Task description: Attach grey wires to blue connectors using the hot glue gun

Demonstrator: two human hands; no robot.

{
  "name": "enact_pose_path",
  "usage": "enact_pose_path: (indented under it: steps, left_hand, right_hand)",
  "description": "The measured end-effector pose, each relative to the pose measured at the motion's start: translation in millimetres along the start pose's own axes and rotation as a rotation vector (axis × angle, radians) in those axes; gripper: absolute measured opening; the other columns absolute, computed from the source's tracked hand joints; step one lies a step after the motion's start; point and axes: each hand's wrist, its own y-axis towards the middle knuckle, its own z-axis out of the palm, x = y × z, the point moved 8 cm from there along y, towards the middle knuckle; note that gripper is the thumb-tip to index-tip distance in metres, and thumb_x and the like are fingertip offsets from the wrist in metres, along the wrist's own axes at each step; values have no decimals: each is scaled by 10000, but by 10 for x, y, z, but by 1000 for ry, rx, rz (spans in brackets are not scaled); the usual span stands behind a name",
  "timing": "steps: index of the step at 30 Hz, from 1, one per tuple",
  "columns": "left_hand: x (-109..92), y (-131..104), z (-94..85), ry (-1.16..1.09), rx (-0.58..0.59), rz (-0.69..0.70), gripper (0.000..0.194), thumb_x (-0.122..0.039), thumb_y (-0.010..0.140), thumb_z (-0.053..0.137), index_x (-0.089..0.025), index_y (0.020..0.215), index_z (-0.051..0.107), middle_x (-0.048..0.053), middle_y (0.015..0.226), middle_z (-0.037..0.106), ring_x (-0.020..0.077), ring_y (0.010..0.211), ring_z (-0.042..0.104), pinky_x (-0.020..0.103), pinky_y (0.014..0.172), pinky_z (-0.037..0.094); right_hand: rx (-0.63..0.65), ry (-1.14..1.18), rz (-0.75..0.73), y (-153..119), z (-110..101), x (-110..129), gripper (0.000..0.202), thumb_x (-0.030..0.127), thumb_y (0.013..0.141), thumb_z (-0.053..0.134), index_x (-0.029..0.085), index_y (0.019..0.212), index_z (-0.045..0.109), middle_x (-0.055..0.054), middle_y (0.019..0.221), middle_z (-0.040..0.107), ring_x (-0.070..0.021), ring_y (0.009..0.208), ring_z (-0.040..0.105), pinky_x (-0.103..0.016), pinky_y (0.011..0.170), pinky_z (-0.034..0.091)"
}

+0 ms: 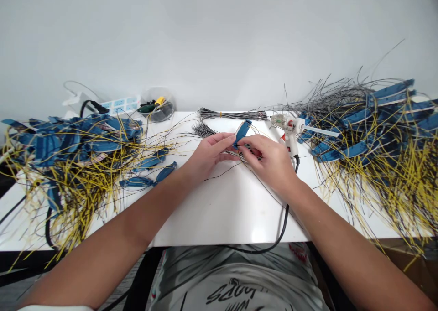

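Observation:
A small blue strip-shaped piece with thin wires (243, 131) is held up above the white table. My left hand (214, 153) pinches its lower left side between thumb and fingers. Right beside it, my right hand (265, 158) is closed at the piece's lower end, with thin dark wires around its fingertips. The exact spot the right fingers grip is partly hidden. Behind the hands lie bundled grey wires (232, 115). To the right of them a white hot glue gun (290, 131) rests with a glue stick (321, 131) in its back.
Blue pieces with yellow and black wires (85, 142) are heaped at the left, with several loose blue pieces (148, 181) nearby. Another heap (376, 137) covers the right side. A power strip (123, 105) and a clear container (159, 106) stand at the back left. A black cord (284, 226) crosses the table's front edge.

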Motion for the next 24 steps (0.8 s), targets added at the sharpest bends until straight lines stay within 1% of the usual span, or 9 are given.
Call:
enact_pose_path:
  steps: [7,13,16,21,24]
  left_hand:
    - [13,-8,4,-17,-4,4,333,-461,890,797,-172,1054,781,72,1078,736,155,942,686,290,876,607]
    - [17,-24,0,-37,-31,18,334,-444,874,821,-167,1052,770,59,1038,724,143,929,672,292,881,607]
    - [21,-17,-8,-45,-47,24,349,-445,861,833,-166,1061,768,63,1051,732,143,923,683,287,870,609]
    - [22,-5,-14,-54,-58,27,364,-440,869,829,-165,1097,758,69,1069,734,142,925,691,285,864,616]
    - [20,-8,-15,-52,-63,23,385,-445,866,829,-169,1122,747,79,1090,736,152,941,699,287,862,614]
  right_hand:
    - [12,-8,-20,-4,4,-16,136,224,1011,579,227,1054,708,-23,951,727,-159,793,626,-301,676,420]
    - [38,14,-27,12,7,-6,147,205,1015,557,226,1056,696,-34,960,715,-162,811,619,-300,696,430]
    - [40,6,-32,10,3,19,152,225,1029,547,226,1057,696,-41,941,710,-170,811,618,-307,699,429]
    - [18,36,-40,5,1,34,144,225,1031,551,222,1084,685,-40,993,730,-163,819,630,-300,707,441]
    - [25,34,-23,3,19,14,156,233,1033,544,223,1100,685,-46,996,733,-167,805,627,-304,695,438]
